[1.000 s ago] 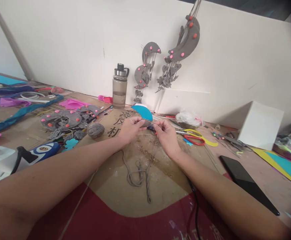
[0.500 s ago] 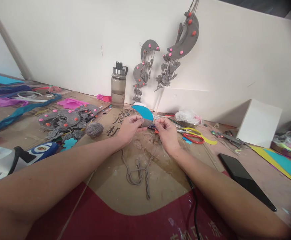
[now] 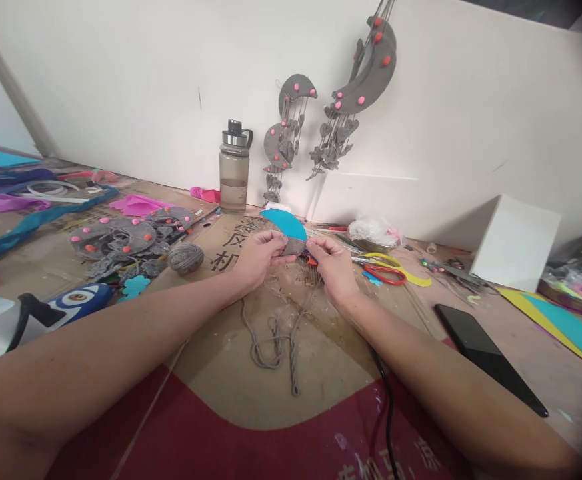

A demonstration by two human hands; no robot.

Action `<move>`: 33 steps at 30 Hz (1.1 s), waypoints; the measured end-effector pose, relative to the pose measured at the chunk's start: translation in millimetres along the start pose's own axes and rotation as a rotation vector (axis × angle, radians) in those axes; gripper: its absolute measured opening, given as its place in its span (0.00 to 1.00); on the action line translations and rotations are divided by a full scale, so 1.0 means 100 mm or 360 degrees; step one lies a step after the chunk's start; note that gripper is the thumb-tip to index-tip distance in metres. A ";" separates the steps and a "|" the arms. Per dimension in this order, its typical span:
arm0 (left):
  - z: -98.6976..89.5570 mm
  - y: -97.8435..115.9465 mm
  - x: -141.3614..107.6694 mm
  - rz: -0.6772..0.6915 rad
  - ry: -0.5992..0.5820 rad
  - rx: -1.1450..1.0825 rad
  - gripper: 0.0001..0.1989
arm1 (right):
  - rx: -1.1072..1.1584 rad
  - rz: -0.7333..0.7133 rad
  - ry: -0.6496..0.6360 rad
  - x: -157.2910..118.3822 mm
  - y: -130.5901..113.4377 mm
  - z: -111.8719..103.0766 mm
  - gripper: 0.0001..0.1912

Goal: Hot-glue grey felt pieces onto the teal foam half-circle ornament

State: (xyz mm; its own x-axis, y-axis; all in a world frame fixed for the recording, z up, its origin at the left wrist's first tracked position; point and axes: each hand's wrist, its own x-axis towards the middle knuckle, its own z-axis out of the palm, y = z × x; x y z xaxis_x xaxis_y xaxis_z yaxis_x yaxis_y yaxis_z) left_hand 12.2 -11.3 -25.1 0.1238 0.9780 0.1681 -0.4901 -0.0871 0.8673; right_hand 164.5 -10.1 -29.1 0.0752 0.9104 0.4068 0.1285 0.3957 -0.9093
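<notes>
over cardboard (image 3: 215, 380) | blue-and-grey piece (image 3: 287, 224) pinched low in left grip (image 3: 257, 261) | right grip (image 3: 335, 267) closed alongside, contents unclear

Crescent (image 3: 287, 225), bottle (image 3: 234, 175) behind it, yarn ball (image 3: 185, 257) left — scissors (image 3: 393, 283) right, phone (image 3: 485, 353) farther right

Pinkish counter (image 3: 521, 341), largely covered by cardboard (image 3: 221, 380); black phone (image 3: 485, 357), white block (image 3: 518, 243), yellow sheet (image 3: 515, 298) along right side.
</notes>
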 end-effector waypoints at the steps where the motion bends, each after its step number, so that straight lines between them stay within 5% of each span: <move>1: 0.00 0.00 0.00 -0.0003 -0.0003 -0.0008 0.11 | 0.0021 0.0026 0.0010 0.00 -0.01 0.00 0.11; 15: -0.04 -0.02 0.02 -0.0072 -0.0016 -0.0054 0.07 | 0.0259 0.0353 0.0024 -0.04 -0.14 0.03 0.10; 33: -0.05 0.01 0.05 -0.0218 -0.0129 -0.0117 0.04 | 0.0369 0.0467 0.0026 -0.05 -0.15 0.03 0.12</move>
State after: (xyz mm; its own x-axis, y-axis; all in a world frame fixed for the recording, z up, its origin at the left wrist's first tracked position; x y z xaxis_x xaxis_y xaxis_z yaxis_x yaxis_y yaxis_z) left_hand 8.0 -6.0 -25.6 0.2614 0.9610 0.0904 -0.5251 0.0630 0.8487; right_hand 159.5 -19.9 -18.0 0.0917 0.9878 0.1257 -0.1283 0.1369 -0.9822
